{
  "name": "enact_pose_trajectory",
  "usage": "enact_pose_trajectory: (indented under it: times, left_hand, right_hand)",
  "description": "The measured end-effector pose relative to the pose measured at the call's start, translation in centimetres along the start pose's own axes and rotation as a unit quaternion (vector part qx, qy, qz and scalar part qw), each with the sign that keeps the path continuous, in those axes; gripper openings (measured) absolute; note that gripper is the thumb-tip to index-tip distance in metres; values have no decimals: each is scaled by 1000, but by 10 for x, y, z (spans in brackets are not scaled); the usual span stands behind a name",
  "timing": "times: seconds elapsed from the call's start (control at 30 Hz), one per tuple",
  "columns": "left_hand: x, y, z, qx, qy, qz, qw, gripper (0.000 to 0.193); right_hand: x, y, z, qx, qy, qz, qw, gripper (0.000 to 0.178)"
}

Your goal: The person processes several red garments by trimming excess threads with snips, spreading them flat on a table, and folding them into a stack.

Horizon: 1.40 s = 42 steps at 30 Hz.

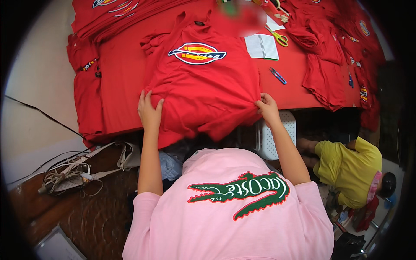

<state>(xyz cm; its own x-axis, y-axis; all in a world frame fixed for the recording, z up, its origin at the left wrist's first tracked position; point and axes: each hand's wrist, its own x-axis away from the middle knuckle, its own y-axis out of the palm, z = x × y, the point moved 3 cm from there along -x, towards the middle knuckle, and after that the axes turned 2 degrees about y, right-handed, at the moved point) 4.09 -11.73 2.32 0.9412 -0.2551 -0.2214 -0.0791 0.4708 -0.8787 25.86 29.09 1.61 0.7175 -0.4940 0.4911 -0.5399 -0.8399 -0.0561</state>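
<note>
A red sleeveless top (203, 84) lies spread on the red-covered table (123, 65), its neck label at the far end and an oval logo on the chest. Its lower part droops over the near table edge in folds. My left hand (150, 111) grips the left side of the fabric near the hem, fingers on top and thumb toward the middle. At the opposite side my right hand (268, 109) pinches the edge between thumb and fingers. Between my hands the cloth is pulled loosely, with creases running toward the right hand.
Right of the top lie thread snips (277, 76), a spiral notebook (261, 47) and yellow-handled scissors (279, 39). More red garments (323, 65) cover both table sides. A white perforated basket (284, 132) stands below; cables (65, 175) lie left. Another person in yellow (357, 173) bends down at right.
</note>
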Motion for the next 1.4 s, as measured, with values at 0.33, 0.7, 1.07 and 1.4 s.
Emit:
enact_pose_trajectory:
  times: [0.33,0.7,1.07,1.4]
  left_hand:
    - [43,-11,-59,205,-182,20,961,25]
    - [167,-81,-129,304,-299,-482,766,14]
    - [-122,22,35,207,42,27,977,49]
    - [-183,17,44,610,-173,-36,773,30]
  right_hand:
    - [1,6,13,-115,68,-15,991,23]
    - [74,-60,40,303,203,-218,905,16]
    - [-147,49,-136,237,-202,164,936,45]
    - [-146,47,-142,215,-30,85,972,31]
